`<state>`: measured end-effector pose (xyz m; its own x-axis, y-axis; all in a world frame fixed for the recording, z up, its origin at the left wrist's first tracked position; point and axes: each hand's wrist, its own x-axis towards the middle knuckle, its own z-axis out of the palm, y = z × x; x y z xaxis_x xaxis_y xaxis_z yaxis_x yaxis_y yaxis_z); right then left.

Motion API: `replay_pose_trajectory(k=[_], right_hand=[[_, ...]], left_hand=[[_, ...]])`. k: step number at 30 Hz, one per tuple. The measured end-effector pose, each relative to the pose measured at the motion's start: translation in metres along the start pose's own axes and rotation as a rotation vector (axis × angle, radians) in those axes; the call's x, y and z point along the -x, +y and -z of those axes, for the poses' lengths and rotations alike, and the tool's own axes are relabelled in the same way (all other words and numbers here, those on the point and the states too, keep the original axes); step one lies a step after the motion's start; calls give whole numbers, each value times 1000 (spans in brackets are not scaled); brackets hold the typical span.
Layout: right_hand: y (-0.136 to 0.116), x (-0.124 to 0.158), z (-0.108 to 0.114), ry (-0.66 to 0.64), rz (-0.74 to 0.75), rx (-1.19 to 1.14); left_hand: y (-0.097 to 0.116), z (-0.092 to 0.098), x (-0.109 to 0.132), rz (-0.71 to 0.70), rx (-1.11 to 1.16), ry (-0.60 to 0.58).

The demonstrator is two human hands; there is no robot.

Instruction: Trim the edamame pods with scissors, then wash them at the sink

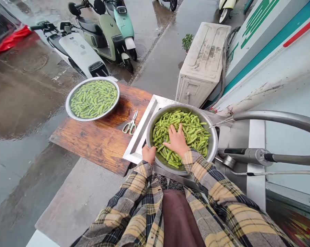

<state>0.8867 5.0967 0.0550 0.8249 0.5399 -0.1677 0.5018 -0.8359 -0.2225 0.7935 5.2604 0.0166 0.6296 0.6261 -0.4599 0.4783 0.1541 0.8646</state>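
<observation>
A metal basin (213, 144) full of green bean pods (193, 132) sits in a steel sink in front of me. My right hand (177, 141) lies flat on the pods with its fingers spread. My left hand (148, 154) grips the basin's near left rim. A second metal basin (72, 94) with green pods (94, 98) stands on a wet wooden board (98, 140) to the left. Green-handled scissors (130, 125) lie on the board between the two basins.
A long curved tap (273, 117) reaches over the sink from the right. Behind the sink stands a dirty white air-conditioner unit (202, 63). Several scooters (103, 34) are parked on the wet pavement at the back left.
</observation>
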Motion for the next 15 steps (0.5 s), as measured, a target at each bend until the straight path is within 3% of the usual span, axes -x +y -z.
replay_pose_trajectory(k=[4,8,12,15], right_hand=[[-15,30,-10,-81,247,-11],[15,59,10,-203,288,-40],[42,28,31,-150,100,-53],[29,-13,24,-137,-44,-89]], left_hand=[[6,4,-4,-43,-35,61],[14,6,-7,-86,-53,23],[20,7,-3,-101,-49,-15],[24,8,0,-118,-62,8]])
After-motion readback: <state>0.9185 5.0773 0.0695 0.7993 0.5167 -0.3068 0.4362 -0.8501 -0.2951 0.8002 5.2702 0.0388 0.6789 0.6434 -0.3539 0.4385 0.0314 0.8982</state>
